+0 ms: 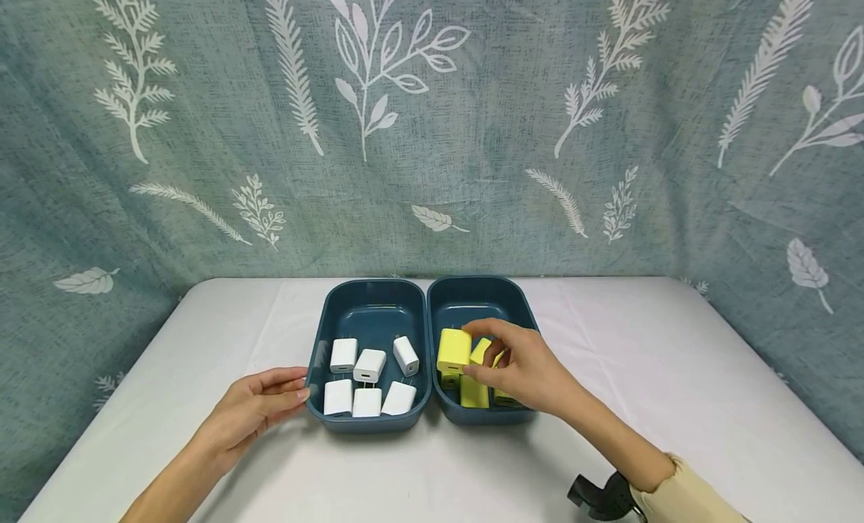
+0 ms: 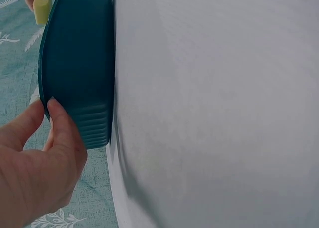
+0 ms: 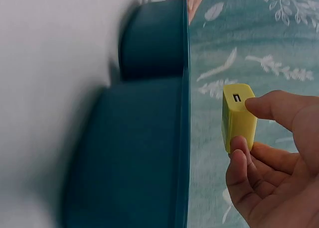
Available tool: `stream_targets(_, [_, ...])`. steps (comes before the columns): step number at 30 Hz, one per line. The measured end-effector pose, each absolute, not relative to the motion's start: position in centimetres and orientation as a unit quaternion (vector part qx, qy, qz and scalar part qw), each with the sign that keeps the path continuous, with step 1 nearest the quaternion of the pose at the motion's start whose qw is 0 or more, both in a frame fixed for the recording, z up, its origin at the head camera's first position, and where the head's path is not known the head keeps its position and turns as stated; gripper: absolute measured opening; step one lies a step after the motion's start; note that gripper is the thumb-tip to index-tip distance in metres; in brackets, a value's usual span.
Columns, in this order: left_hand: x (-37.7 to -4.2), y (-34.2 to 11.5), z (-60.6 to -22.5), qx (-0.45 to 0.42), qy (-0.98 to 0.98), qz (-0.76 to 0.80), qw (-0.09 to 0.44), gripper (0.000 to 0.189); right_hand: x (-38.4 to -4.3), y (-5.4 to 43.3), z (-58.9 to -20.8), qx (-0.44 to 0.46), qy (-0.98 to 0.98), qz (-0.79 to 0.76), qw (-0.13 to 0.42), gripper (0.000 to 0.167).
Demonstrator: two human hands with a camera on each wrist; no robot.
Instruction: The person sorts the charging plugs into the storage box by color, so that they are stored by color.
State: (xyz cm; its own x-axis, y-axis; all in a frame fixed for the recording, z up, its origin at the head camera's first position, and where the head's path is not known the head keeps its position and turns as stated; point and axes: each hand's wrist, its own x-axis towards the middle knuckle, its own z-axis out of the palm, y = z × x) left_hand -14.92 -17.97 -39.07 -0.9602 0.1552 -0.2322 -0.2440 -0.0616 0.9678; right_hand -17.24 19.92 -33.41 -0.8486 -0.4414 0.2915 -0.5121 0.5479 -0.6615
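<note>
My right hand pinches a yellow USB wall charger between thumb and fingers, above the right blue bin. In the right wrist view the charger is clear of the bin's rim, its port facing up in the picture. Several more yellow chargers lie in that bin, partly hidden by my hand. At the left blue bin, my left hand pinches the left rim, as the left wrist view shows with the thumb and fingers on the edge. Several white chargers lie loose inside it.
Both bins stand side by side, touching or nearly so, on a white-covered table. A green leaf-patterned cloth hangs behind the table. A black strap-like device sits by the right sleeve.
</note>
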Motion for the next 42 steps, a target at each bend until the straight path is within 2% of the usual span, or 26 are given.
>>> stream_targets(17, [-14.9, -18.1, -39.3, -0.021, 0.667, 0.732, 0.137, 0.056, -22.2, 21.1, -34.5, 0.212, -0.913, 0.348, 0.024, 0.046])
stream_targets(31, [-14.8, -18.0, -39.2, -0.025, 0.669, 0.731, 0.132, 0.056, -24.0, 20.5, -35.7, 0.198, -0.925, 0.324, -0.020, 0.047])
stream_targets(42, [-14.8, -18.1, -39.2, -0.024, 0.667, 0.732, 0.135, 0.057, -24.0, 19.7, -36.2, 0.205, -0.925, 0.318, -0.022, 0.049])
